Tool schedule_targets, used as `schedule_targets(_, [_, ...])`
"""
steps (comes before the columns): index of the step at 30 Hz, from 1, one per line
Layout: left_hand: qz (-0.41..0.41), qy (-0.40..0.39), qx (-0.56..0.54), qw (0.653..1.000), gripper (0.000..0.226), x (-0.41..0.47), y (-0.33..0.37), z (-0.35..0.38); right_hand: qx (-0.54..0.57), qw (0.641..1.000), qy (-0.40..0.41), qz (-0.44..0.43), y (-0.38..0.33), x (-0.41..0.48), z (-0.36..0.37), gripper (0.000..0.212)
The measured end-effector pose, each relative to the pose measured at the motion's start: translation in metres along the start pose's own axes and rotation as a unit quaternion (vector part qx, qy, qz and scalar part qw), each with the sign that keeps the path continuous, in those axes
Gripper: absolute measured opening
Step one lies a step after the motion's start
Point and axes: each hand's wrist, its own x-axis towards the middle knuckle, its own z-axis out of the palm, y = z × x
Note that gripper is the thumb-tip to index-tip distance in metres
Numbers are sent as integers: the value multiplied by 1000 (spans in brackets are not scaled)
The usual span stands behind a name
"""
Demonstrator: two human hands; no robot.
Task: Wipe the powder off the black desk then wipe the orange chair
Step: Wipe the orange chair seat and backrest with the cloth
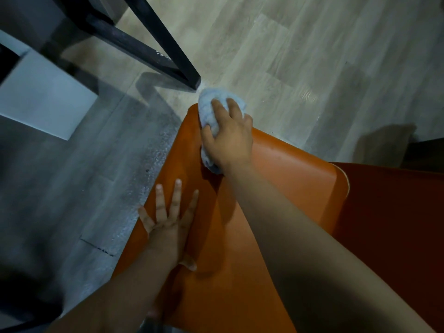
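Two bare hands on an orange chair (288, 169), one of them holding a cloth (211, 104).

The right hand (228, 138) grips the bunched, pale blue cloth and presses it onto the chair's far corner, just above the frame's centre at 12 o'clock, with the fingers curled over the top of the cloth. The left hand (170, 224) lies flat on the orange surface at about 7 o'clock from the right hand, its fingers spread and straight. A black desk leg (168, 44) slants in from 11 o'clock, its foot on the pale wood floor (312, 56) just beyond the cloth. A white block (45, 97) sits at 9 o'clock.

Bare left hand (168, 227), bare right hand (230, 143)
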Motion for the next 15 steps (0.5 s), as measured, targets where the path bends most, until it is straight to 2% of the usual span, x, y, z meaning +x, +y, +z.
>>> schedule_targets(5, [10, 2, -2, 1000, 161, 1, -2, 1, 40, 997, -51, -38, -23, 18, 0, 53])
schedule_targets(8, [12, 2, -6, 1000, 160, 0, -2, 0, 148, 985, -63, -63, -28, 17, -7, 48])
schedule_targets(11, [6, 2, -1, 1000, 158, -1, -2, 1, 209, 976, -9, -58, -25, -13, -20, 49])
schedule_targets(15, [18, 24, -22, 999, 164, -2, -3, 4, 239, 969, 62, -3, 2, -71, -39, 49])
